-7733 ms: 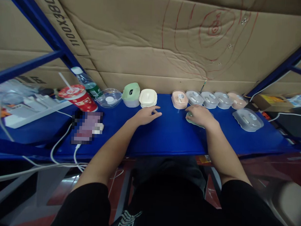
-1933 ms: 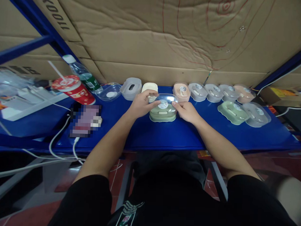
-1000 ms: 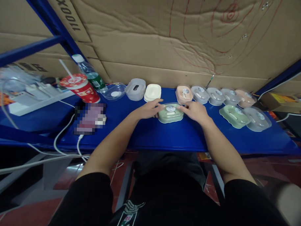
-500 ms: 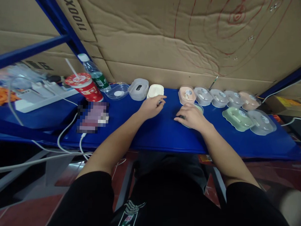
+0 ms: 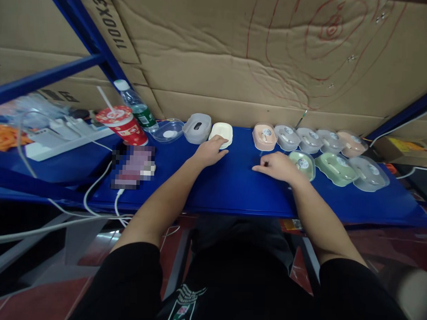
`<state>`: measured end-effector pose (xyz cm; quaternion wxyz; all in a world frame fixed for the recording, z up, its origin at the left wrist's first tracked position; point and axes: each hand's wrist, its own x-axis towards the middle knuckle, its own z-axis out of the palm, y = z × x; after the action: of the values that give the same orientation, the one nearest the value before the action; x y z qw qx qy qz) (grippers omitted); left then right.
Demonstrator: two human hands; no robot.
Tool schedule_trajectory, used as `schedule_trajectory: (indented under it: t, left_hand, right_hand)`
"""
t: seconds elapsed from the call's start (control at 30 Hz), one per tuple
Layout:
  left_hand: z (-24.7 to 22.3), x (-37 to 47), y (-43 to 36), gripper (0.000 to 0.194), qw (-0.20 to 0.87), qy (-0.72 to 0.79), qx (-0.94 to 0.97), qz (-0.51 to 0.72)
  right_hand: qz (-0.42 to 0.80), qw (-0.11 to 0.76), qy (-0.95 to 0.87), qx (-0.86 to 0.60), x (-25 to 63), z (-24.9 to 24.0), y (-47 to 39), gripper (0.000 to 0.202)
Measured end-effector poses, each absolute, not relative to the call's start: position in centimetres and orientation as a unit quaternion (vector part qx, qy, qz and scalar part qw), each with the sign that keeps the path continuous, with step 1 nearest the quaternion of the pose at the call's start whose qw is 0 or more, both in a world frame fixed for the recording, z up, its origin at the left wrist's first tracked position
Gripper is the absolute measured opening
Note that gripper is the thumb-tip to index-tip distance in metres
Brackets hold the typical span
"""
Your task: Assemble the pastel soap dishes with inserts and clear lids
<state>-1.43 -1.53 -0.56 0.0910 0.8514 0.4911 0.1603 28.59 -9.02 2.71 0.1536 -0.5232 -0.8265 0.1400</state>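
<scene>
My left hand (image 5: pixel 210 151) reaches over the near edge of a small cream-coloured box (image 5: pixel 222 132). Its fingertips rest on the box's near left part, with the thumb held apart. My right hand (image 5: pixel 278 167) hovers over the blue table, fingers loosely curled and thumb stretched out to the left; I see nothing between them. Just right of it stands a green box with a clear lid and round label (image 5: pixel 305 162), partly behind my wrist. Beyond that hand is a peach lidded box (image 5: pixel 264 136). Left of the cream box sits a greyish box (image 5: pixel 197 128) with a dark slot.
Several grey, peach and green lidded boxes (image 5: pixel 335 169) line the right side. A clear lid (image 5: pixel 168 131), a red paper cup with a straw (image 5: pixel 128 129), a water bottle (image 5: pixel 140 111), a power strip (image 5: pixel 67 141) and white cables are at left. Cardboard (image 5: pixel 210 62) closes the back.
My left hand has come onto the cream box. The green box, under my right hand before, now stands farther right beside the other green one, and the right hand is off it.
</scene>
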Motion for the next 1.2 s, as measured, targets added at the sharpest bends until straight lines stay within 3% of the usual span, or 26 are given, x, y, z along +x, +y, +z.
schedule_trajectory:
  t: [0.13, 0.4, 0.6, 0.77, 0.93, 1.07, 1.2]
  left_hand:
    - [-0.3, -1.6, -1.4, 0.049, 0.07, 0.493, 0.855, 0.147]
    - [0.3, -1.2, -2.3, 0.04, 0.065, 0.423, 0.876, 0.222]
    - [1.2, -0.1, -4.2, 0.035, 0.147, 0.32, 0.915, 0.197]
    - [1.7, 0.4, -4.8, 0.048, 0.204, 0.335, 0.911, 0.127]
    - [1.9, 0.3, -4.4, 0.052, 0.206, 0.405, 0.886, 0.092]
    - [1.9, 0.1, -4.2, 0.054, 0.149, 0.463, 0.871, 0.063]
    - [1.8, 0.5, -4.3, 0.047, 0.08, 0.515, 0.853, 0.034]
  right_hand:
    - [0.256, 0.33, -0.76, -0.498, 26.7, 0.5, -8.3, 0.059]
    - [0.236, 0.572, -0.566, -0.546, 29.3, -0.6, -4.6, 0.056]
    - [0.299, 0.643, -0.437, -0.554, 32.0, -0.3, -2.8, 0.063]
    - [0.201, 0.574, -0.541, -0.58, 31.8, 0.0, -3.8, 0.058]
    - [0.198, 0.356, -0.753, -0.516, 29.2, 0.2, -6.6, 0.044]
    - [0.214, 0.211, -0.839, -0.453, 27.0, 0.3, -8.2, 0.042]
    - [0.208, 0.15, -0.866, -0.43, 26.0, 0.2, -8.4, 0.053]
